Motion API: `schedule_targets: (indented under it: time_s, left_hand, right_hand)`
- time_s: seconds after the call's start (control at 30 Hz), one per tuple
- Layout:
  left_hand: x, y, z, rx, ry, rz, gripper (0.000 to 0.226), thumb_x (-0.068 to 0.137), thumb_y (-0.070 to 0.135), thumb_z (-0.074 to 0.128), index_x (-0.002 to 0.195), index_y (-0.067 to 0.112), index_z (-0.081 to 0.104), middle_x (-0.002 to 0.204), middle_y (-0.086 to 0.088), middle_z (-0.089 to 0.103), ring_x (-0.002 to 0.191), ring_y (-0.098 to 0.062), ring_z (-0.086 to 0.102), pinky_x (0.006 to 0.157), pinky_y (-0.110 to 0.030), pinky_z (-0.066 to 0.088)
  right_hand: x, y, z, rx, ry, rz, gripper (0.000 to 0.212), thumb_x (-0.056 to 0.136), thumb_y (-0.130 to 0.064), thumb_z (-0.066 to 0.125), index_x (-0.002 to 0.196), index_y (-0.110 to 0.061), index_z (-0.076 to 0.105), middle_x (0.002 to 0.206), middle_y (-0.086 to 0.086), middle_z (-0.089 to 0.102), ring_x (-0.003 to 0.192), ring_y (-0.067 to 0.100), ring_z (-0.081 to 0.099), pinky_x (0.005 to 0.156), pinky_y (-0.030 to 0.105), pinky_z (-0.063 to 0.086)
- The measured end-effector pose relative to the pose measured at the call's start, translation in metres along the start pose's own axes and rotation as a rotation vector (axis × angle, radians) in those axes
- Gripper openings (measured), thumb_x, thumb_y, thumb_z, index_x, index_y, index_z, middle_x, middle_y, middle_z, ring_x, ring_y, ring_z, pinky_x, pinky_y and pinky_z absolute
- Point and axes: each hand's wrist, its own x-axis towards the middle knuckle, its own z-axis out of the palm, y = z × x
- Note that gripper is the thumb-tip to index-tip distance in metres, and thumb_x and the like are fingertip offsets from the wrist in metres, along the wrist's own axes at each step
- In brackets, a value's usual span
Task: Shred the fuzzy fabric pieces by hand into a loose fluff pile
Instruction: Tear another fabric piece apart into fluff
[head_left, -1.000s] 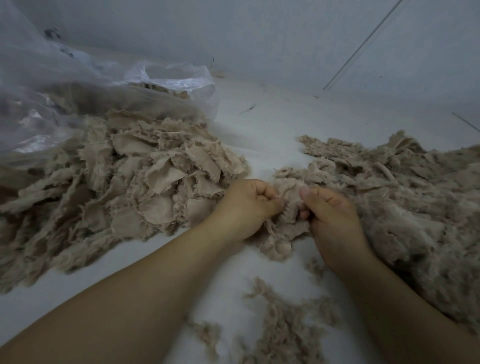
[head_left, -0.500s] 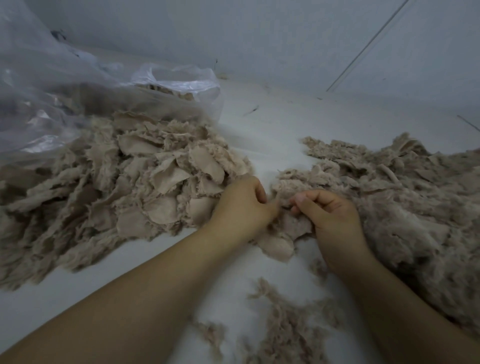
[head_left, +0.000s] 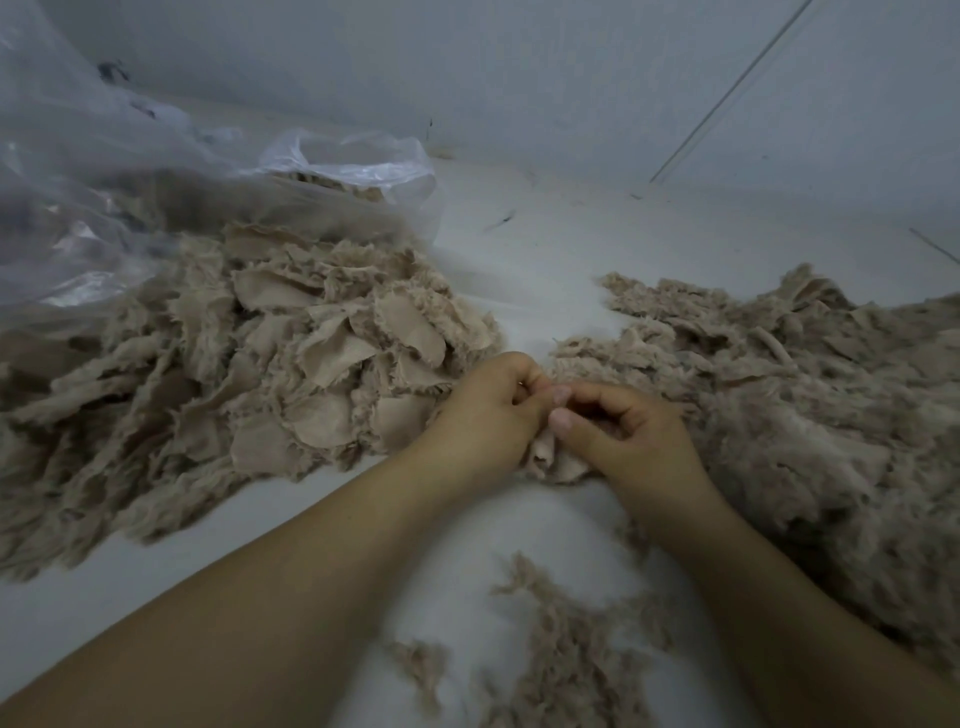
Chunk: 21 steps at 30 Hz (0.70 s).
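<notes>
Left hand (head_left: 483, 415) and right hand (head_left: 631, 441) each pinch one fuzzy fabric scrap (head_left: 550, 457) in a narrow grip; fabric pile (head_left: 260, 374) at nine o'clock, fluff pile (head_left: 805, 415) at three.

Clear plastic bag (head_left: 130, 208) at far left of white floor (head_left: 545, 249), mouth open toward the middle. Pale wall (head_left: 519, 67) behind, thin diagonal line (head_left: 727, 93) on it at right.

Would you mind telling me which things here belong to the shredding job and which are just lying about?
Job:
left hand and right hand, both pinching a fabric piece
uncut pieces
fluff pile

Lying about:
plastic bag
stray fluff
</notes>
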Motion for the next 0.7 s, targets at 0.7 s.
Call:
schedule_targets:
  time_s: [0.7]
  left_hand:
    - [-0.003,0.009,-0.012,-0.206,-0.196,-0.138,0.033,0.095,0.014,0.06,0.066,0.008,0.045,0.04,0.0,0.037,0.033,-0.011,0.028,0.035,-0.017,0.021]
  right_hand:
    - [0.004,0.002,-0.002,0.113,0.207,0.101,0.025,0.1,-0.018,0.054,0.092,-0.008,0.075,0.089,0.024,0.073,0.078,0.033,0.067,0.074,0.049,0.057]
